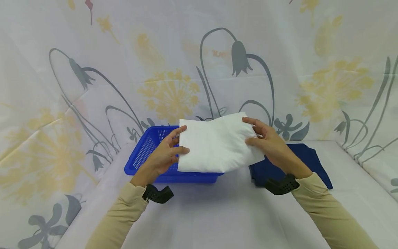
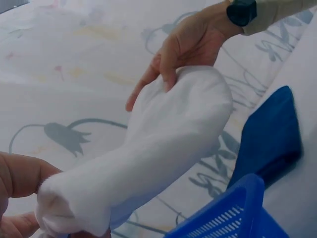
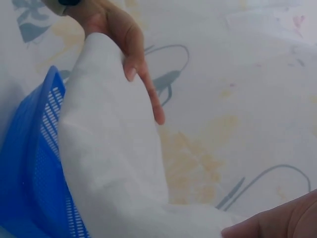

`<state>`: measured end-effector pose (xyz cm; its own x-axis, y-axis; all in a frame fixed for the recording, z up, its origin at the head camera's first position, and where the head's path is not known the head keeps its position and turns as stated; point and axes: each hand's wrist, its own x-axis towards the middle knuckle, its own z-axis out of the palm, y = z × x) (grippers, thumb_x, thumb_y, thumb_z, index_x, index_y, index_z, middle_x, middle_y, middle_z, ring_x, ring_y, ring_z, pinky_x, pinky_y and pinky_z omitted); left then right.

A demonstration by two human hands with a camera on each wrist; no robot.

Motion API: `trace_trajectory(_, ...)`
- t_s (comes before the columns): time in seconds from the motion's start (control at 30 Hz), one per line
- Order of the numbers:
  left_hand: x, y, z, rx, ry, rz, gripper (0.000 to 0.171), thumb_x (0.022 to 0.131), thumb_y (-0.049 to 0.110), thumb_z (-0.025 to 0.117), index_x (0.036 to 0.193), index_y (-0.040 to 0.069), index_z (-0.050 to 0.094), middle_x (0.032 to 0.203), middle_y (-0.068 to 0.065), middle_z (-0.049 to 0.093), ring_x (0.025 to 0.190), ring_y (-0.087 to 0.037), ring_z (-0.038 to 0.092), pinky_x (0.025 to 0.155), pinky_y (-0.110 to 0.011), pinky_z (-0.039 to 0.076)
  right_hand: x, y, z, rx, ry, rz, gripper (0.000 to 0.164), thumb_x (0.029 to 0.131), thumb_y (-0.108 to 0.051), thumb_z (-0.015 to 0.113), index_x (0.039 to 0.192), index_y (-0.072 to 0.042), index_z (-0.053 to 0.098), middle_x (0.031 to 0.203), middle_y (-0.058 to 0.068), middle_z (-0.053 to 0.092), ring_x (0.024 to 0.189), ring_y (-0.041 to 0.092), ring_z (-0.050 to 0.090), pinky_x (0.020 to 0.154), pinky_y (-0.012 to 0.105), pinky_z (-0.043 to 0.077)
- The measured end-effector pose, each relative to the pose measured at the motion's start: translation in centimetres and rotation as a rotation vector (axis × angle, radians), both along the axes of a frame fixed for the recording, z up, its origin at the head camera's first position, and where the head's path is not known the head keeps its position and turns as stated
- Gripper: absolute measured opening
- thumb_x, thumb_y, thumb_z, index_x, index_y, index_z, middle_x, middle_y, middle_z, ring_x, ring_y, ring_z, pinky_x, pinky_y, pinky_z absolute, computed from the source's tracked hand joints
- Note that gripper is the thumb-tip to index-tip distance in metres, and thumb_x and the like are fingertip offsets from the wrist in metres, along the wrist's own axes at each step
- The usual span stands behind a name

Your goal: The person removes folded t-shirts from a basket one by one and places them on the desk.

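A folded white cloth [image 1: 214,145] is held up in the air between both hands, partly over a blue plastic basket [image 1: 146,152]. My left hand [image 1: 163,152] grips its left edge, with the thumb and fingertips on the near face. On the right side, my right hand [image 1: 268,143] pinches the cloth's other end, where the fabric bunches and creases. From the left wrist view the white cloth [image 2: 148,148] looks thick and layered, sagging a little between the hands. The rest of the fingers are behind the cloth.
A folded dark blue cloth [image 1: 298,159] lies on the white-covered table [image 1: 233,214], right of the basket and partly behind the right forearm. Behind everything hangs a flower-patterned curtain [image 1: 186,52].
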<state>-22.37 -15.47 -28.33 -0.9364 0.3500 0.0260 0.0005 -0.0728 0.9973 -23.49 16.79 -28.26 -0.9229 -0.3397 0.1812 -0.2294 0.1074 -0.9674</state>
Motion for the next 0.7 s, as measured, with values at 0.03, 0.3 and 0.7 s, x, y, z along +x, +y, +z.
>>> trace_trajectory(0.03,0.2,0.3,-0.1,0.007,0.0,0.002,0.08,0.087,-0.011,0.057,0.154,0.019,0.025,0.135,-0.017,0.041,0.103,-0.026,0.058,0.074,-0.04,0.055,0.2,0.3,0.0,0.004,0.003,-0.005,0.066,0.093,0.0,0.057,0.152,-0.018,0.033,0.137,0.015,0.042,0.11,0.025,0.05,0.076,0.033,0.052)
trace_trajectory(0.3,1.0,2.6,-0.7,0.065,0.007,-0.003,0.081,0.085,-0.012,0.058,0.153,0.019,0.028,0.134,-0.016,0.041,0.107,-0.028,0.055,0.076,-0.039,0.053,1.8,2.6,0.2,-0.001,0.045,-0.024,0.064,0.094,-0.001,0.059,0.151,-0.017,0.035,0.13,0.01,0.045,0.106,0.018,0.054,0.075,0.029,0.052)
trace_trajectory(0.7,2.2,6.0,-2.5,0.072,0.033,-0.069,0.08,0.086,-0.01,0.06,0.153,0.022,0.027,0.138,-0.016,0.039,0.109,-0.03,0.056,0.081,-0.044,0.052,4.4,6.5,-1.4,0.079,0.077,-0.095,0.065,0.096,-0.003,0.059,0.153,-0.022,0.033,0.134,0.007,0.039,0.106,0.015,0.05,0.076,0.025,0.049)
